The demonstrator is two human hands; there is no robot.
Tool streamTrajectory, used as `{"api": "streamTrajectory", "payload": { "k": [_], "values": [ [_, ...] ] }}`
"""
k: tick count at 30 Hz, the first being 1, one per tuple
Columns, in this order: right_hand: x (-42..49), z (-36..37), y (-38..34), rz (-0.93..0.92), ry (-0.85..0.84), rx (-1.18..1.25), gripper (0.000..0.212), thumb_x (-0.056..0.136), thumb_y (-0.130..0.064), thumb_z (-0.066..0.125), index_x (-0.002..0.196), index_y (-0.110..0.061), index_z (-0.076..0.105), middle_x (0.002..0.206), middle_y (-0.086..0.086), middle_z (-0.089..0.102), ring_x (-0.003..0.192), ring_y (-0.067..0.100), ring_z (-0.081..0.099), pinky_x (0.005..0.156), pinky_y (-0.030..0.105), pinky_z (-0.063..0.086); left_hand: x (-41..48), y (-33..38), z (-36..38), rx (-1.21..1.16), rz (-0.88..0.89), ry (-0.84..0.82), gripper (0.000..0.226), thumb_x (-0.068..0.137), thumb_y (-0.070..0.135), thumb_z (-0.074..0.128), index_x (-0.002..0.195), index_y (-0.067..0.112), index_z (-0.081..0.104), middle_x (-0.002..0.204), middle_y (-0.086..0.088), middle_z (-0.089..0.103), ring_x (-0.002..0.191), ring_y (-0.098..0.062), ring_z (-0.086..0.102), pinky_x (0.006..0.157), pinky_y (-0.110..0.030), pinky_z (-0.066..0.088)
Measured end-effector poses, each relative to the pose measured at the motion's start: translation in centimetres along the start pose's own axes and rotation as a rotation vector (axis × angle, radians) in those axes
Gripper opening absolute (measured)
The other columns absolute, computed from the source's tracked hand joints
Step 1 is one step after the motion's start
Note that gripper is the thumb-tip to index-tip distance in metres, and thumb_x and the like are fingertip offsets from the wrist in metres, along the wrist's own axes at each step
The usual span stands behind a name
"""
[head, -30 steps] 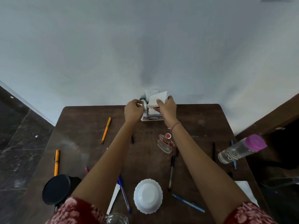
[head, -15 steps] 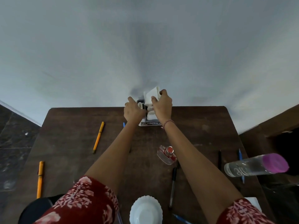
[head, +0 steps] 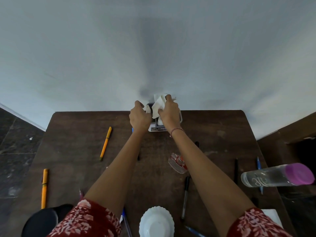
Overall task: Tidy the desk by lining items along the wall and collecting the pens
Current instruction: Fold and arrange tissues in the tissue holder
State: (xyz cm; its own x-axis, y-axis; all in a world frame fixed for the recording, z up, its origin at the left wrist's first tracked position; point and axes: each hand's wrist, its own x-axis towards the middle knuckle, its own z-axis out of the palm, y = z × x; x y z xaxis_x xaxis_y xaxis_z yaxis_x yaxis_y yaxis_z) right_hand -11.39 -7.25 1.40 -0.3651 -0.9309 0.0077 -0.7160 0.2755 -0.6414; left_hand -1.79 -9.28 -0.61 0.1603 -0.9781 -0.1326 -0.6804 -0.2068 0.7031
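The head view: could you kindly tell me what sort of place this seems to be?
Probably a home or office work corner: a dark wooden desk against a bare white wall, an orange pen among scattered pens, and a water bottle.

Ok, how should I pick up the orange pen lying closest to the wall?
Pinch the orange pen around the middle of its barrel, coming straight down from above. It lies flat on the desk with bare wood on both long sides, so fingers fit either side.

Right hand [head: 169,113] pinches white tissue [head: 158,106] above holder [head: 158,129] by wall [head: 153,48].
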Motion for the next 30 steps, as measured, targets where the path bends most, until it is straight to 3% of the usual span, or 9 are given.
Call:
{"api": "streamTrajectory", "payload": {
  "k": [4,8,12,16,19,24,30],
  "values": [
    [-0.2,0.7,-0.7,-0.033,-0.019,0.026,0.027,0.086,-0.005,0.056,0.111,-0.002,0.047,0.100,0.016,0.062,0.094,0.029,0.058,0.065,0.030,0.040,0.1,-0.1,0.1,-0.006,0.023,-0.010,0.027,0.083,0.010,0.060,0.108,0.009,0.050,0.093,-0.011,0.066,0.081,-0.023,0.060,0.061,-0.030,0.039],
    [-0.1,2.2,-0.8,-0.059,-0.079,-0.036,0.013,0.092,-0.006,0.046,0.102,0.001,0.052,0.101,0.017,0.062,0.091,0.029,0.061,0.063,0.029,0.037,0.3,-0.2,0.2,-0.004,0.020,-0.011,0.026,0.083,0.011,0.060,0.109,0.009,0.054,0.096,-0.010,0.067,0.088,-0.026,0.062,0.065,-0.031,0.042],
    [0.0,2.7,-0.6,-0.064,-0.134,-0.068,0.019,0.096,-0.009,0.041,0.103,0.002,0.055,0.104,0.018,0.062,0.095,0.030,0.061,0.066,0.026,0.035,0.4,-0.4,0.4,-0.017,0.039,-0.004,0.022,0.086,0.017,0.060,0.106,0.011,0.054,0.093,-0.010,0.068,0.084,-0.025,0.064,0.067,-0.033,0.048],
    [0.4,1.6,-0.6,-0.032,-0.182,-0.050,0.032,0.090,-0.016,0.057,0.116,0.002,0.052,0.113,0.017,0.061,0.105,0.029,0.059,0.077,0.029,0.043,0.6,-0.5,0.2,-0.014,0.032,0.008,0.024,0.087,0.018,0.059,0.110,0.011,0.057,0.095,-0.009,0.068,0.087,-0.024,0.064,0.067,-0.030,0.045],
    [0.4,0.4,-0.5,0.019,-0.151,0.043,0.043,0.085,-0.015,0.065,0.123,-0.001,0.049,0.118,0.015,0.060,0.110,0.027,0.057,0.081,0.025,0.042,0.5,-0.5,0.2,-0.010,0.026,0.018,0.026,0.088,0.022,0.058,0.111,0.010,0.059,0.098,-0.010,0.069,0.091,-0.025,0.064,0.070,-0.031,0.048],
    [0.0,0.7,-1.3,0.020,-0.012,0.091,0.031,0.085,-0.004,0.062,0.113,-0.003,0.048,0.108,0.013,0.061,0.099,0.027,0.060,0.077,0.030,0.047,0.4,-0.5,0.2,-0.029,0.026,0.032,0.026,0.088,0.026,0.059,0.109,0.011,0.060,0.094,-0.010,0.070,0.086,-0.025,0.066,0.071,-0.033,0.051],
    [-0.6,1.9,-1.6,-0.127,0.047,-0.134,0.018,0.092,-0.007,0.045,0.109,-0.007,0.048,0.092,0.011,0.066,0.083,0.027,0.062,0.063,0.036,0.043,0.2,-0.2,-0.3,-0.035,0.043,0.037,0.026,0.087,0.025,0.060,0.110,0.014,0.060,0.090,-0.006,0.071,0.086,-0.023,0.066,0.069,-0.030,0.048]
  ]
}}
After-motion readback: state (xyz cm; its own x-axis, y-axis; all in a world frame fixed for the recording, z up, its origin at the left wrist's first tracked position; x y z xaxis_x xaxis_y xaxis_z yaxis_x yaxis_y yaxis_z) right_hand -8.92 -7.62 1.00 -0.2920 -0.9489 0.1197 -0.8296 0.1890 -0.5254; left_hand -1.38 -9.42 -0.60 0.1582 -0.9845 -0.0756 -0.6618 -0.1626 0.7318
